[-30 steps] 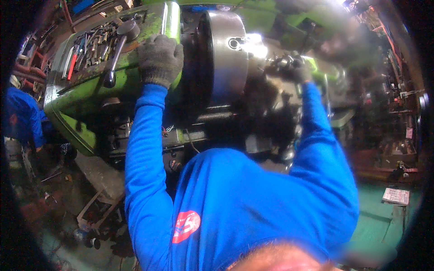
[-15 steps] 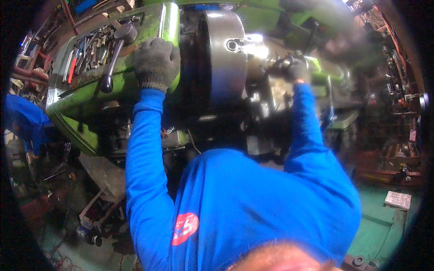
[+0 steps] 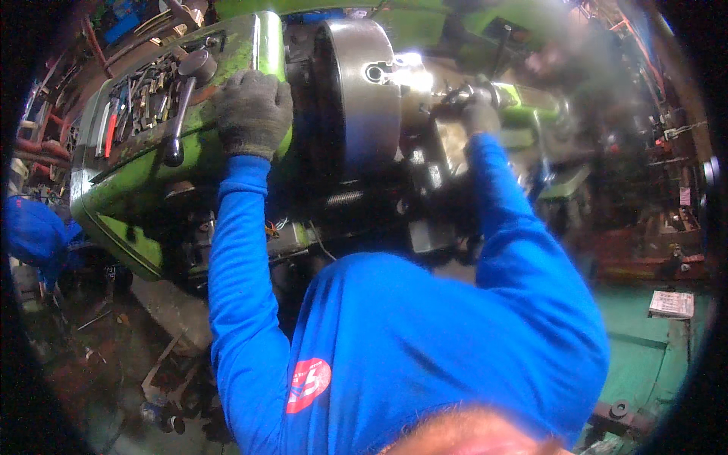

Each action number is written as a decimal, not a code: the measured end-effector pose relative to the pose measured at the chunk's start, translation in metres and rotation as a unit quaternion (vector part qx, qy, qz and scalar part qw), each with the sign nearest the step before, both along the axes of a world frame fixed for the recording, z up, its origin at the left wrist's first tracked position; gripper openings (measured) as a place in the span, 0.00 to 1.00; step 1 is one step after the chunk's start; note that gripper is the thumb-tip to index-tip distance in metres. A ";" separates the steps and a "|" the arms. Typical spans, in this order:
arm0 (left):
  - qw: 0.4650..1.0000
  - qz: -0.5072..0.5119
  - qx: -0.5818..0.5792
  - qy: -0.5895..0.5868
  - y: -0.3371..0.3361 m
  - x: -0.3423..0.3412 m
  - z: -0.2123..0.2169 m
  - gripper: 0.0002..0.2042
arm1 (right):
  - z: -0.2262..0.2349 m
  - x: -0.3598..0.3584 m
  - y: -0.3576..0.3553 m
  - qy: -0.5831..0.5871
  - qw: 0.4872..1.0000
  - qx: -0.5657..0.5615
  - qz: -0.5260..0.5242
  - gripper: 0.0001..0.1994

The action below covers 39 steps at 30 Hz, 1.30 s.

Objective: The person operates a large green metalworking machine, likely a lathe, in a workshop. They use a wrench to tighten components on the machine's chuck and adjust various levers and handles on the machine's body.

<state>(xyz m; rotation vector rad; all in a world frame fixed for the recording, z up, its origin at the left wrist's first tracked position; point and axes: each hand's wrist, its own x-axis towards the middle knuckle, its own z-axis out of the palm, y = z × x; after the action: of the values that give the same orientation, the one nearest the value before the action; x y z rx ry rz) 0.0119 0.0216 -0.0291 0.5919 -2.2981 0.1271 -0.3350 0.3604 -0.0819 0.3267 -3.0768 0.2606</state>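
My left hand (image 3: 254, 114), in a dark grey knit glove, rests on the right end of a lathe's green headstock (image 3: 277, 45). Its fingers lie over the top, with no object visible in them. Just right of it is the large round steel chuck (image 3: 370, 98), with a bright socket and jaw on its rim. My right hand (image 3: 481, 114), also gloved, is beyond the chuck at the tool post (image 3: 455, 95) on the carriage. Its fingers look curled, but blur and glare hide what they grip. Behind that hand rises a lever (image 3: 502, 49).
Steel tool bits and a red-handled tool (image 3: 111, 133) lie on the headstock beside a long lever (image 3: 182, 114) with a dark knob. At the far left is another person in blue (image 3: 38, 231). A pale printed block (image 3: 672, 304) sits on the green surface at right.
The whole view has shifted slightly, so the lathe sits a little farther left. Both hands keep about the same places on the machine.
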 end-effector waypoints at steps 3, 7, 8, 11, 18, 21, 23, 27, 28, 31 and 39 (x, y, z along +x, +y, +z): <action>1.000 0.003 -0.011 0.008 -0.005 -0.001 -0.006 0.12 | 0.013 0.022 -0.009 0.002 1.000 -0.009 -0.019 0.22; 1.000 -0.012 -0.002 0.011 -0.007 0.001 -0.007 0.11 | -0.001 0.019 -0.017 0.024 0.996 -0.025 -0.087 0.22; 1.000 -0.010 -0.006 0.016 -0.005 0.000 -0.006 0.11 | 0.002 0.024 -0.016 0.025 0.995 -0.010 -0.093 0.23; 1.000 -0.014 0.001 0.025 -0.002 -0.003 -0.009 0.11 | 0.006 0.029 -0.012 0.031 0.995 0.007 -0.090 0.27; 1.000 -0.007 0.017 0.017 -0.010 0.004 -0.011 0.12 | 0.002 0.019 -0.017 -0.008 1.000 -0.001 -0.026 0.31; 0.999 -0.022 0.031 0.023 0.003 -0.002 -0.002 0.12 | -0.034 -0.056 0.005 0.008 0.999 0.039 0.029 0.31; 0.999 -0.026 0.023 0.041 0.004 -0.010 -0.006 0.12 | -0.060 -0.105 0.041 0.088 0.984 0.113 0.107 0.26; 1.000 0.001 0.012 0.001 0.001 0.002 0.002 0.11 | -0.047 -0.075 0.002 0.121 0.954 0.180 0.207 0.22; 1.000 -0.006 0.010 0.014 -0.002 0.002 -0.002 0.11 | -0.039 -0.066 -0.002 0.122 0.945 0.200 0.226 0.21; 0.999 -0.032 0.017 0.032 -0.008 -0.002 -0.013 0.11 | -0.024 -0.051 -0.005 0.144 0.918 0.258 0.264 0.16; 0.999 -0.051 -0.013 -0.007 -0.003 0.000 0.002 0.10 | -0.033 -0.115 0.035 -0.176 0.934 -0.297 0.089 0.20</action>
<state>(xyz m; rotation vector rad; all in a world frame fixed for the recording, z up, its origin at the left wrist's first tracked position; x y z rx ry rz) 0.0115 0.0188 -0.0267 0.4615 -2.3322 0.1125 -0.4500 0.3957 -0.1152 0.5734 -3.0775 1.3517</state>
